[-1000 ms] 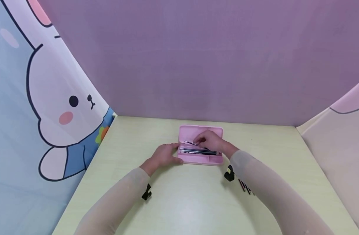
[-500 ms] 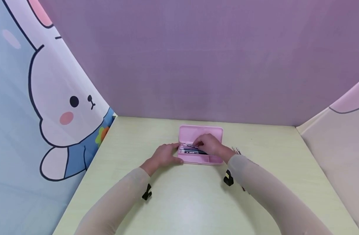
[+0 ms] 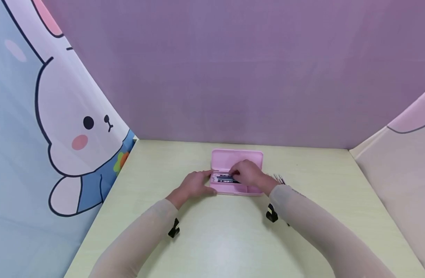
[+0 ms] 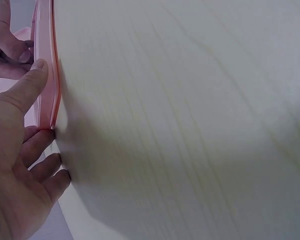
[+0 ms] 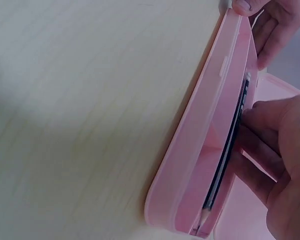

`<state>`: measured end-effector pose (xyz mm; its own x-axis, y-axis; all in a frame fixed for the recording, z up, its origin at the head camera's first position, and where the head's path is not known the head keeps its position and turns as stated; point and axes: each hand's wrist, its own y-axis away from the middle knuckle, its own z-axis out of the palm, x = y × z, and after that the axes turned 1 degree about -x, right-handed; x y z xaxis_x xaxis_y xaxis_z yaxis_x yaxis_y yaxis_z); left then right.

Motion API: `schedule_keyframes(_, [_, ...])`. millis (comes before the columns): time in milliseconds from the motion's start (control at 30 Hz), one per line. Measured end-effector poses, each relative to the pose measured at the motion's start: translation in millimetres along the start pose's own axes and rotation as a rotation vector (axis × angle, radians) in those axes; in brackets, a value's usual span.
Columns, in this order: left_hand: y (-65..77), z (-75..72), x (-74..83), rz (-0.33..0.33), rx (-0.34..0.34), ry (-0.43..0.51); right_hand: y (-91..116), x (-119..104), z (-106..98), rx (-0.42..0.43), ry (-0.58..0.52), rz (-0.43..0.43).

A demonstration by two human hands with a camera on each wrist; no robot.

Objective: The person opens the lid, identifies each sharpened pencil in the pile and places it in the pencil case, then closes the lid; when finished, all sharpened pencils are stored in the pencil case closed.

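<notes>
Head view: the open pink pencil case (image 3: 229,188) sits on the bench (image 3: 212,231), dark pencils (image 3: 223,178) in its rear compartment. Your left hand (image 3: 194,183) grips the case's left end between thumb and fingers. Your right hand (image 3: 248,172) touches the pencils; whether its fingers grasp one cannot be told.

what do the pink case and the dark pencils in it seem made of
The pink case looks like moulded plastic, smooth and satiny: thin even walls, rounded corners. The dark pencils are probably painted wood: one shows a light streak along its barrel and a bare tan cone near its tip.
</notes>
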<state>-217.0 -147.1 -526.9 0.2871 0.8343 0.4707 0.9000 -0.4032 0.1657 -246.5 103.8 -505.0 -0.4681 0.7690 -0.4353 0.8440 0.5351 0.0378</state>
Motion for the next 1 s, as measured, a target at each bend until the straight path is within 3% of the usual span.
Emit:
schedule_keyframes(167, [0.6,0.2,-1.0,0.006,0.001,-0.009,4.2,3.0,0.1,-0.019,-0.076,-0.011])
schedule_keyframes(300, [0.7,1.0,-2.5,0.007,-0.003,-0.021,7.3,8.5,-2.3,-0.011,-0.198,-0.021])
schedule_keyframes(567, [1.0,2.9,-2.2,-0.005,-0.010,-0.013,18.6,22.3,-22.3,0.026,-0.398,-0.024])
schedule_keyframes(800, [2.8,3.0,-0.4,-0.022,-0.018,-0.003,40.0,34.2,-51.3,-0.043,-0.585,0.110])
schedule_keyframes(1000, [2.9,1.0,0.7,-0.016,-0.016,-0.004,66.8,50.7,-75.0,-0.046,-0.590,0.216])
